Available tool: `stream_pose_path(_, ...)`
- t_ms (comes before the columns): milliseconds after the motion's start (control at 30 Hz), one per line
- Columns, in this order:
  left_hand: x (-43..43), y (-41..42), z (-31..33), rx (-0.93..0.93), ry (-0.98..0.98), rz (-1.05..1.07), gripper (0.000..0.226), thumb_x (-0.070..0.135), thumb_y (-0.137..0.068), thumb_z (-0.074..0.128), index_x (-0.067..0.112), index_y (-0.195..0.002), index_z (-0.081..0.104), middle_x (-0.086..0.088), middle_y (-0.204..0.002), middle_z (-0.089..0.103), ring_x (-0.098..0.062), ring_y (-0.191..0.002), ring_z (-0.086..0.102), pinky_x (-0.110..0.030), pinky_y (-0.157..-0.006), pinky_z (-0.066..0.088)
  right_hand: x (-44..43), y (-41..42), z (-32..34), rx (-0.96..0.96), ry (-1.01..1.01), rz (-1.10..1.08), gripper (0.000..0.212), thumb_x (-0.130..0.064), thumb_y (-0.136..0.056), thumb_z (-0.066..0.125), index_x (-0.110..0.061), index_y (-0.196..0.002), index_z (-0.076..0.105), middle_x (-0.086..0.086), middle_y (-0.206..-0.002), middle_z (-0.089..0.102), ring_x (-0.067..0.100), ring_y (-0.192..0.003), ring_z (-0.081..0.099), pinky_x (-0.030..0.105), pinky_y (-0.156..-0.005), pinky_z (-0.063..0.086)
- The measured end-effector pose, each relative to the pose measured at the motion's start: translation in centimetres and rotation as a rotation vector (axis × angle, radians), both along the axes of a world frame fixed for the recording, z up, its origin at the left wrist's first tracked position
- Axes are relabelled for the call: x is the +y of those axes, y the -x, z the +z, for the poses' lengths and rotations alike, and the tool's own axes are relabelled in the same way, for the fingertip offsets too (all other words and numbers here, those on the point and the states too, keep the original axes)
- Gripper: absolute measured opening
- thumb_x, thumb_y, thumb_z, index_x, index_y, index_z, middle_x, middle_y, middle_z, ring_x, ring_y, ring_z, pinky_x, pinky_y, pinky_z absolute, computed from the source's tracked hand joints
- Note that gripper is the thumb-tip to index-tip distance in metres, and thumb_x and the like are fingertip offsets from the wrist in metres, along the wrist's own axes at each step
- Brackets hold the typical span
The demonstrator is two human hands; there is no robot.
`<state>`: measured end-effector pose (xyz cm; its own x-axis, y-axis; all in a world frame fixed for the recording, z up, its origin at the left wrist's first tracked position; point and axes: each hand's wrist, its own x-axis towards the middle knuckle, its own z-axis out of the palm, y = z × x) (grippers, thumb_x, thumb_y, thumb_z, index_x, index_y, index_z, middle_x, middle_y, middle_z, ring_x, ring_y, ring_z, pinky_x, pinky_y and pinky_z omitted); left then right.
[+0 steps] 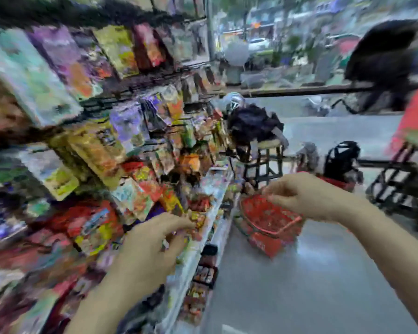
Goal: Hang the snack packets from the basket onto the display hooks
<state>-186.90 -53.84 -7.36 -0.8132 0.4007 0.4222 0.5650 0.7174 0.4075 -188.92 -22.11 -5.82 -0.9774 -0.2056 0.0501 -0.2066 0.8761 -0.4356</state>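
The view is heavily blurred. A red basket [270, 221] stands on the floor beside the display rack. My right hand [302, 195] hovers over the basket's far rim with fingers curled; whether it holds a packet cannot be told. My left hand [155, 242] reaches to the rack's lower shelf edge, fingertips pinched on a small yellow-red snack packet [198, 219]. Many colourful snack packets [99, 150] hang in rows on the display hooks [155, 78] at the left.
A stool piled with dark cloth [253, 126] stands behind the basket. A black bag [340, 157] and a black metal rack [401, 186] are at the right. A person in red [413, 116] stands at the far right. Grey floor [311, 273] lies below.
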Motion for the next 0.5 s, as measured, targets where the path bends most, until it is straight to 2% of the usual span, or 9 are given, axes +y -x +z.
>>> stream_pose_path(100,5.6,3.9,-3.8,-0.144,0.033,-0.057,0.018,0.017,-0.086,0.062,0.028,-0.094,0.074,0.029,-0.086,0.062,0.01,-0.082,0.057,0.001,-0.068,0.038,6.7,0.0,-4.3,-0.034,0.063,-0.209,0.015,-0.021,-0.092,0.061,-0.032,-0.097,0.069,-0.012,-0.088,0.069,0.008,-0.081,0.062,0.019,-0.071,0.045)
stream_pose_path(167,9.7,6.7,-6.6,-0.251,0.031,-0.078,0.019,0.015,-0.09,0.064,0.031,-0.096,0.073,0.027,-0.091,0.064,0.006,-0.082,0.058,-0.002,-0.067,0.04,10.7,0.7,-7.3,-0.046,0.222,-0.368,0.017,-0.016,-0.092,0.061,-0.024,-0.104,0.07,-0.007,-0.094,0.07,0.01,-0.083,0.062,0.013,-0.07,0.044)
stream_pose_path(233,12.2,9.7,-9.4,-0.347,0.033,-0.062,0.02,0.017,-0.091,0.063,0.032,-0.101,0.073,0.031,-0.093,0.063,0.008,-0.078,0.058,-0.008,-0.067,0.042,13.4,1.8,-9.9,-0.058,0.384,-0.521,0.017,-0.014,-0.094,0.059,-0.021,-0.106,0.068,-0.004,-0.093,0.068,0.013,-0.081,0.064,0.008,-0.064,0.044)
stream_pose_path(267,13.3,11.4,-10.6,-0.356,0.046,-0.062,0.02,0.018,-0.091,0.062,0.031,-0.101,0.073,0.033,-0.091,0.061,0.01,-0.076,0.057,-0.008,-0.067,0.04,14.4,2.6,-11.0,-0.061,0.46,-0.587,0.017,-0.013,-0.094,0.058,-0.02,-0.106,0.067,0.0,-0.092,0.068,0.016,-0.08,0.065,0.011,-0.063,0.045)
stream_pose_path(367,16.4,17.0,-14.5,-0.466,0.022,-0.047,0.019,0.016,-0.091,0.061,0.028,-0.098,0.074,0.032,-0.086,0.062,0.011,-0.078,0.058,-0.009,-0.069,0.041,16.4,5.9,-14.8,-0.086,0.636,-0.754,0.017,-0.01,-0.096,0.054,-0.018,-0.106,0.065,0.01,-0.094,0.07,0.022,-0.08,0.067,0.03,-0.067,0.051)
stream_pose_path(433,18.6,21.4,-17.3,-0.542,0.01,-0.035,0.02,0.015,-0.091,0.06,0.03,-0.096,0.073,0.024,-0.084,0.067,0.002,-0.079,0.061,-0.019,-0.072,0.046,17.8,9.0,-17.6,-0.11,0.702,-0.841,0.019,-0.009,-0.096,0.052,-0.014,-0.109,0.065,0.011,-0.093,0.07,0.022,-0.077,0.066,0.031,-0.065,0.05)
stream_pose_path(500,21.1,26.5,-20.3,-0.598,0.002,-0.034,0.023,0.014,-0.092,0.059,0.034,-0.093,0.07,0.019,-0.076,0.067,-0.005,-0.075,0.063,-0.021,-0.068,0.045,19.4,12.9,-20.3,-0.147,0.747,-0.899,0.02,-0.009,-0.098,0.049,-0.012,-0.11,0.065,0.01,-0.092,0.069,0.02,-0.073,0.064,0.029,-0.063,0.047)
